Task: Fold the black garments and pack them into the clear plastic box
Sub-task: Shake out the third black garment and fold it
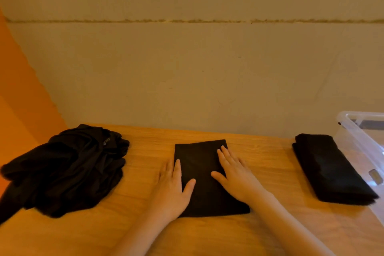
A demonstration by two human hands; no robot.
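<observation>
A wooden table (270, 172) is running along a plain wall, carrying everything in view. At its left end 1 loose pile of unfolded black garments (66, 170) is lying crumpled. At the right edge the clear plastic box (357, 131) is sitting only partly in frame; contents cannot be read. Just beside it 1 folded stack (332, 168) is resting on the table, apparently not yet packed. At centre the folded garment (205, 174) is lying as a flat rectangle. The left hand (172, 185) is pressing its left edge, fingers spread flat; the right hand (234, 172) is lying flat on its right half, likewise spread, gripping nothing. Judgement: fabric looks soft, light and limp, so it should sag if lifted by 1 corner; sliding both palms under opposite edges should keep the fold.
</observation>
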